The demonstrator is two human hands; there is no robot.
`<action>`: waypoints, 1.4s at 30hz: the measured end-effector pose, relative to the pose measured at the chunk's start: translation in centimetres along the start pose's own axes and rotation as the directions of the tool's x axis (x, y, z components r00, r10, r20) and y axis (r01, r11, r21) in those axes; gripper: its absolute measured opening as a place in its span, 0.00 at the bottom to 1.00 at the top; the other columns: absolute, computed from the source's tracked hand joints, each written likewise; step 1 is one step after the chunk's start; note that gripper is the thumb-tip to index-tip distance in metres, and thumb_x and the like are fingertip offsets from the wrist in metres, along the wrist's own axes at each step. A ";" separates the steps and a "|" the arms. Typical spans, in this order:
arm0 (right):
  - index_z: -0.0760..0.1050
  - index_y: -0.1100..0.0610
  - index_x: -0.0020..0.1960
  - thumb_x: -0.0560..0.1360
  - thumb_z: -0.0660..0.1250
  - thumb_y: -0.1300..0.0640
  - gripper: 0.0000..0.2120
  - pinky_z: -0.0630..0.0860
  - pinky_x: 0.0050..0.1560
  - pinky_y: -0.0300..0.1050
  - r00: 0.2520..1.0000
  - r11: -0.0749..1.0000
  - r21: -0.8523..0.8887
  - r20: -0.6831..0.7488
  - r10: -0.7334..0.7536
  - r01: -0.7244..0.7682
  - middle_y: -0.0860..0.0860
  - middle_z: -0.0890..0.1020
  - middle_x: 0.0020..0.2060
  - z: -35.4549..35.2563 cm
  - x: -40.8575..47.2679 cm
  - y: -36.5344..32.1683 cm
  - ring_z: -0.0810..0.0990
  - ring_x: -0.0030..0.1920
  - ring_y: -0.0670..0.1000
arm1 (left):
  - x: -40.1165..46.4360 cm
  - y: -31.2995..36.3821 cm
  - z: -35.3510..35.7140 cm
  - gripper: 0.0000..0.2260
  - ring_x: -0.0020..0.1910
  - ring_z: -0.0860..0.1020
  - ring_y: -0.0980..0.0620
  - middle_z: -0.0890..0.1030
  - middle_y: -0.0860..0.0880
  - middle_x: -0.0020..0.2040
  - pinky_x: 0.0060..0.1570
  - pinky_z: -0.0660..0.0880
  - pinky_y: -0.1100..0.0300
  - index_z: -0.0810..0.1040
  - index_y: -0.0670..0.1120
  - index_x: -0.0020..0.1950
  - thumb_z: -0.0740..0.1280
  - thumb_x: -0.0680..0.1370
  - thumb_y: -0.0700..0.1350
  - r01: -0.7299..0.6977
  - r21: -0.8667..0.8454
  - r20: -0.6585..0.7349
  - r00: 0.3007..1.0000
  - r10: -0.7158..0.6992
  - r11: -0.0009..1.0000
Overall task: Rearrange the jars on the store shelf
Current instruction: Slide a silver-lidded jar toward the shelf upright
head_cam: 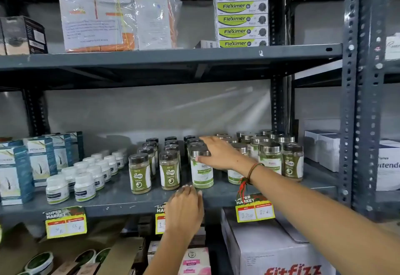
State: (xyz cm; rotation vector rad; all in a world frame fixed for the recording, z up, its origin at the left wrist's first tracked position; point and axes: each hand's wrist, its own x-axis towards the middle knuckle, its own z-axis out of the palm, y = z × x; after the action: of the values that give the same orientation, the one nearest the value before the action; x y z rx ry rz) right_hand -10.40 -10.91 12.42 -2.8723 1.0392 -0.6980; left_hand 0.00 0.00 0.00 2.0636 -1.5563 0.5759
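Note:
Rows of green-powder jars stand on the grey middle shelf (121, 197). Dark-lidded jars (139, 173) fill the centre rows and silver-lidded jars (270, 158) the right rows. One silver-lidded jar with a white and green label (201, 175) stands at the front between the two groups. My right hand (218, 152) reaches in from the right and rests on that jar's lid, thumb against the lid, fingers stretched toward the jars behind. My left hand (185, 209) hovers at the shelf's front edge just below that jar, fingers loosely curled and holding nothing.
Small white bottles (84, 186) and blue-white cartons (41, 162) stand on the left of the shelf. Yellow price tags (66, 222) hang from its front edge. A large white carton (270, 251) sits below right. Stacked green boxes (241, 13) and a wrapped bundle (116, 21) fill the upper shelf.

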 end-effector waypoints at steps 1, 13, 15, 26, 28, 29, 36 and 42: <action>0.54 0.56 0.79 0.76 0.64 0.39 0.39 0.65 0.72 0.57 1.000 1.000 0.008 0.006 0.012 -0.013 0.59 0.65 0.75 0.5 0.6 0.2 0.65 0.74 0.60 | 0.0 0.1 0.2 0.21 0.55 0.77 0.52 0.81 0.50 0.55 0.52 0.73 0.57 0.77 0.47 0.56 0.46 0.80 0.53 0.019 -0.004 0.044 0.999 -0.019 1.000; 0.75 0.54 0.63 0.67 0.66 0.32 0.34 0.77 0.56 0.53 0.998 0.998 0.017 0.004 0.067 -0.067 0.53 0.81 0.54 0.9 1.9 0.5 0.79 0.56 0.57 | -0.3 -0.3 2.4 0.22 0.56 0.79 0.48 0.83 0.44 0.56 0.58 0.75 0.52 0.80 0.41 0.57 0.52 0.80 0.51 -0.015 0.033 -0.094 0.995 0.018 0.999; 0.76 0.54 0.59 0.65 0.68 0.33 0.32 0.79 0.53 0.53 0.998 0.999 0.020 -0.029 0.051 -0.051 0.52 0.82 0.52 0.2 1.1 0.3 0.80 0.52 0.55 | -0.4 -0.3 2.3 0.22 0.56 0.80 0.48 0.83 0.43 0.55 0.58 0.75 0.53 0.81 0.41 0.57 0.52 0.79 0.51 -0.022 0.055 -0.094 0.995 0.027 0.998; 0.80 0.51 0.57 0.64 0.72 0.32 0.30 0.79 0.55 0.49 0.983 0.983 0.112 -0.099 0.157 -0.146 0.45 0.83 0.51 -7.6 -7.1 1.6 0.80 0.53 0.48 | -0.7 0.0 1.9 0.22 0.53 0.81 0.45 0.84 0.42 0.52 0.56 0.76 0.52 0.82 0.39 0.54 0.52 0.79 0.50 -0.021 0.048 -0.099 0.995 0.026 0.999; 0.80 0.50 0.56 0.64 0.72 0.31 0.29 0.78 0.52 0.45 0.976 0.979 0.104 -0.109 0.187 -0.176 0.43 0.80 0.48 -9.1 -8.7 2.8 0.81 0.51 0.46 | -0.8 0.1 1.8 0.23 0.52 0.81 0.45 0.84 0.41 0.50 0.54 0.76 0.51 0.82 0.39 0.53 0.52 0.78 0.50 -0.014 0.039 -0.109 0.994 0.019 0.999; 0.80 0.50 0.56 0.64 0.72 0.31 0.29 0.77 0.51 0.43 0.972 0.977 0.087 -0.116 0.202 -0.193 0.42 0.79 0.47 -9.7 -9.4 3.6 0.80 0.51 0.46 | -0.8 0.1 1.8 0.23 0.52 0.81 0.45 0.84 0.41 0.50 0.54 0.76 0.51 0.82 0.39 0.52 0.52 0.78 0.50 -0.014 0.035 -0.113 0.993 0.018 0.999; 0.81 0.51 0.47 0.57 0.66 0.23 0.35 0.79 0.44 0.45 0.912 0.909 -0.131 -0.179 0.370 -0.395 0.46 0.84 0.41 -13.4 -12.1 10.9 0.81 0.42 0.48 | -0.8 -0.1 2.1 0.21 0.51 0.82 0.43 0.84 0.40 0.49 0.53 0.77 0.49 0.82 0.37 0.52 0.54 0.78 0.49 -0.020 0.019 -0.125 0.992 0.022 1.000; 0.82 0.55 0.50 0.55 0.67 0.24 0.40 0.81 0.51 0.53 0.856 0.829 -0.215 -0.156 0.493 -0.517 0.51 0.86 0.43 -14.3 -12.9 16.2 0.83 0.46 0.54 | -0.8 -0.1 2.1 0.23 0.51 0.82 0.43 0.84 0.40 0.50 0.53 0.76 0.50 0.82 0.38 0.52 0.52 0.78 0.51 -0.017 0.017 -0.124 0.992 0.019 1.000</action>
State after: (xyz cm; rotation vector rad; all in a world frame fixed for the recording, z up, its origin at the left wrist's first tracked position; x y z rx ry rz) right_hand -34.92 -13.64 17.57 -2.5549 1.9295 -0.7003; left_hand 0.03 -0.68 -2.13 1.9876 -1.5044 0.7118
